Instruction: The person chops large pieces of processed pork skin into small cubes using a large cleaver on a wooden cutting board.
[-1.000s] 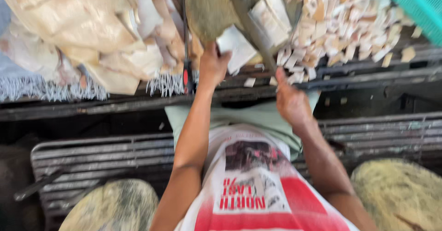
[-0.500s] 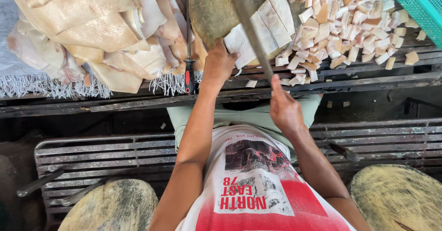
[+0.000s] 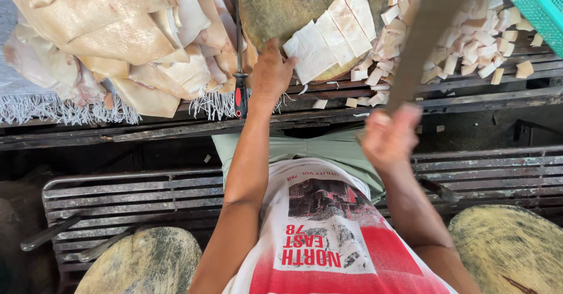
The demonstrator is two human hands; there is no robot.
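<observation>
A person is chopping a pale slab (image 3: 328, 39) on a round wooden block (image 3: 281, 4): the left hand (image 3: 271, 74) is pressing its near edge, the right hand (image 3: 388, 137) is gripping a raised cleaver (image 3: 431, 30). Fingers are best staying curled back behind the cut line.

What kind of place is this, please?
Probably an informal meat-cutting stall or workshop. A big pile of pale skin slabs lies beside a round chopping block, with many small cut pieces heaped on a rough slatted wooden bench.
</observation>
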